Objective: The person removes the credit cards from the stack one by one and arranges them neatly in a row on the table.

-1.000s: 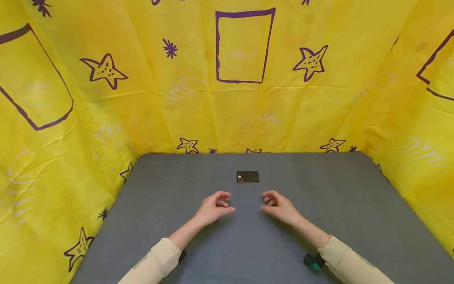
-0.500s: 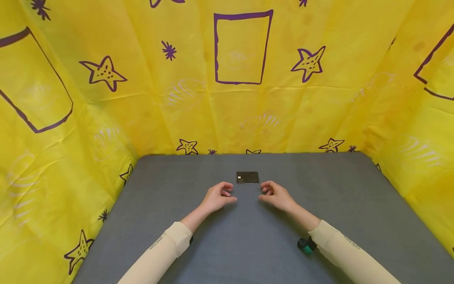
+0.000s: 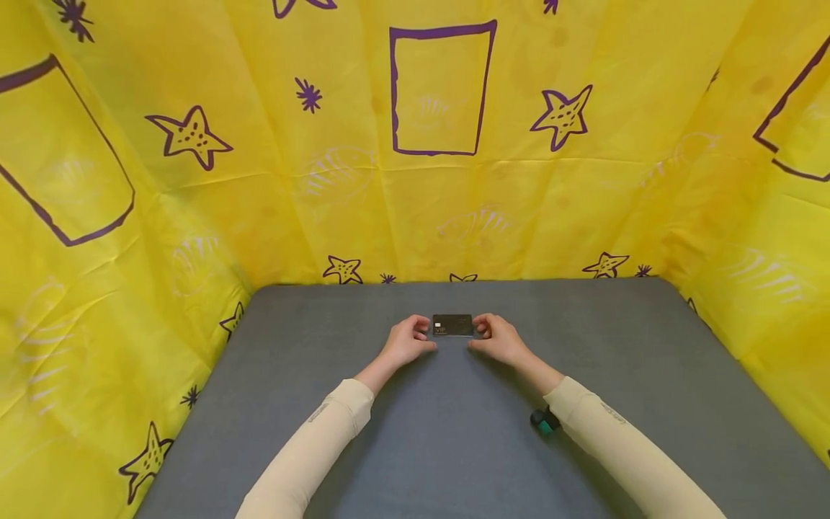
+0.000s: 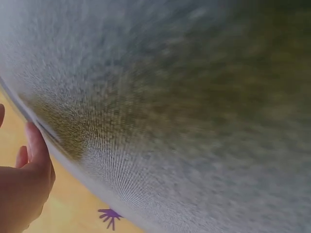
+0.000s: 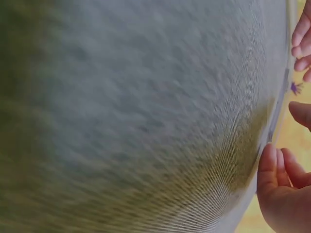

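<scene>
Walled across the upper frame by yellow curtain [image 3: 324, 231], close behind the far edge of the grey desk [image 3: 622, 375] — room left and right. Near centre, between left hand [image 3: 405, 344] and right hand [image 3: 503, 341], each with a wide grip — black card [image 3: 453, 326], lying flat.

– What colour on the card [image 3: 452, 325]?
– Looks black, with a white chip [image 3: 437, 325] and pale lettering [image 3: 441, 330].
– And on the tabletop [image 3: 428, 432]?
– Plain bluish grey.
– On the cloth walls [image 3: 415, 202]?
– Bright yellow, printed with purple starfish [image 3: 561, 117] and pale striped fish [image 3: 339, 171].
– On the sleeves [image 3: 305, 454]?
– Cream, with small dark print [image 3: 319, 412].
</scene>
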A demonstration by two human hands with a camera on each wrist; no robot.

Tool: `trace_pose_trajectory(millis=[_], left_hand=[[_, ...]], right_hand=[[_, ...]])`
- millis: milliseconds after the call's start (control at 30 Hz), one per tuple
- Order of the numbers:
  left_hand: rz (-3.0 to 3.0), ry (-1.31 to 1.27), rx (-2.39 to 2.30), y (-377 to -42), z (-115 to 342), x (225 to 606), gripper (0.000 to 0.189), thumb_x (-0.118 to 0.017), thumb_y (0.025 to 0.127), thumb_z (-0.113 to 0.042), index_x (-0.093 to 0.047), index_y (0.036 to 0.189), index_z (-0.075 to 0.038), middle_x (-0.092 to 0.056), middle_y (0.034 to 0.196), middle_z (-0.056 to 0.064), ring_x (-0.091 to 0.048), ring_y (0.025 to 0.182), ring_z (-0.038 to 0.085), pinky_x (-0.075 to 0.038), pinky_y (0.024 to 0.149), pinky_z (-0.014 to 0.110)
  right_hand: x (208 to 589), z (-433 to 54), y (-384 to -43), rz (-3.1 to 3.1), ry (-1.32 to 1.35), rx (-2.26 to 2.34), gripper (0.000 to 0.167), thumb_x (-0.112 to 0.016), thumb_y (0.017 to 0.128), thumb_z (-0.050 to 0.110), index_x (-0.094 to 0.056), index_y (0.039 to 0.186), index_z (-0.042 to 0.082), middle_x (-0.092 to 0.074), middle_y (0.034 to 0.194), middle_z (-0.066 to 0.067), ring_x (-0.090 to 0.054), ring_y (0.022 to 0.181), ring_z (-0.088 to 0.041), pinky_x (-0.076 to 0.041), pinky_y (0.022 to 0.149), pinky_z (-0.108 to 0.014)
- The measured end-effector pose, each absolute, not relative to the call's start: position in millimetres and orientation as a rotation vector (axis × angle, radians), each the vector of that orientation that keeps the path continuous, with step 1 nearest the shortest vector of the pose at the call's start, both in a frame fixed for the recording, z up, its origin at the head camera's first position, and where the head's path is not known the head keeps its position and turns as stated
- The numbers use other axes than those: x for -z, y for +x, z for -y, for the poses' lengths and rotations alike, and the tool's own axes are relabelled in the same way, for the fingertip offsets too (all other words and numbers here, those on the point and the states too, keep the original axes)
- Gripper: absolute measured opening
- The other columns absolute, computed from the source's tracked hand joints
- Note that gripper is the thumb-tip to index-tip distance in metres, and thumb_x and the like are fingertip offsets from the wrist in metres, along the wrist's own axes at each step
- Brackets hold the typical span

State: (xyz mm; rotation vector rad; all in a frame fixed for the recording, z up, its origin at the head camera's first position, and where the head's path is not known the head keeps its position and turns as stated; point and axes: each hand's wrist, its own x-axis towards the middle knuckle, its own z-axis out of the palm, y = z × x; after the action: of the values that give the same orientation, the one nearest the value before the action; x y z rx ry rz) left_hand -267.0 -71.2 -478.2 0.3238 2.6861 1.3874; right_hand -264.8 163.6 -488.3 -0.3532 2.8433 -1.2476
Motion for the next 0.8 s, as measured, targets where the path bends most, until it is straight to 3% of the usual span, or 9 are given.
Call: trace_pose_trajectory(millis=[800], left_hand=[[-2.722,0.308,-1.219,-299,60,487,0.060,-0.082,0.078,-0.010,-0.057,0.131,0.001,-0.058,0.102,0.009,-0.054,0.079,0.017,-0.048,0.076,0.032]], right_hand=[[495,-161,-293,-2.891,-0.418,1.141,0.055,-0.080,0.078,0.020,-0.060,0.123,-0.005,-0.058,0.099,-0.011,-0.049,0.082,-0.021,-0.040,0.076,-0.035]])
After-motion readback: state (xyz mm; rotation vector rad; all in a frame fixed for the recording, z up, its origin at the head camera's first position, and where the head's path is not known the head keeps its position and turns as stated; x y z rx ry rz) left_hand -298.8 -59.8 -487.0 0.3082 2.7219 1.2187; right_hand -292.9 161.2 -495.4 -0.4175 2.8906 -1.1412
